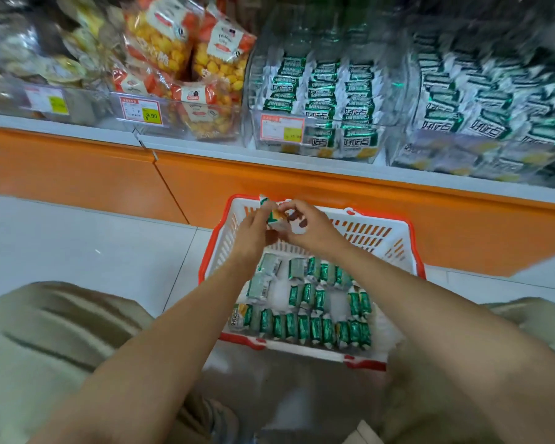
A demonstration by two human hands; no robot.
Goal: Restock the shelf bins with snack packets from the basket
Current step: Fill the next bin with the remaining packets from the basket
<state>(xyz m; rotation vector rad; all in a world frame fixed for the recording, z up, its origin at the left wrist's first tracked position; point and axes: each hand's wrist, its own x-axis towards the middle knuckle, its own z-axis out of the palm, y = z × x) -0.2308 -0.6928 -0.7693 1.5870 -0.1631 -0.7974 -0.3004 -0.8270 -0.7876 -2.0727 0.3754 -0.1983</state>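
Note:
A white basket with a red rim [382,238] stands on the floor in front of the shelf. Several green-and-white snack packets [314,325] lie in rows on its bottom. Above its far end, my left hand [253,227] and my right hand [308,227] meet around a small stack of the same snack packets [274,216]. Both hands grip that stack; my fingers hide most of it. On the shelf above, a clear bin [318,107] holds matching green-and-white packets, and a second clear bin [494,123] to its right is also full of them.
Clear bins with orange-and-yellow puffed snack bags [186,59] stand to the left on the shelf, with price tags [140,114] on their fronts. An orange shelf base [77,168] runs below the shelf edge. My knees in beige trousers [45,341] flank the basket on the grey tiled floor.

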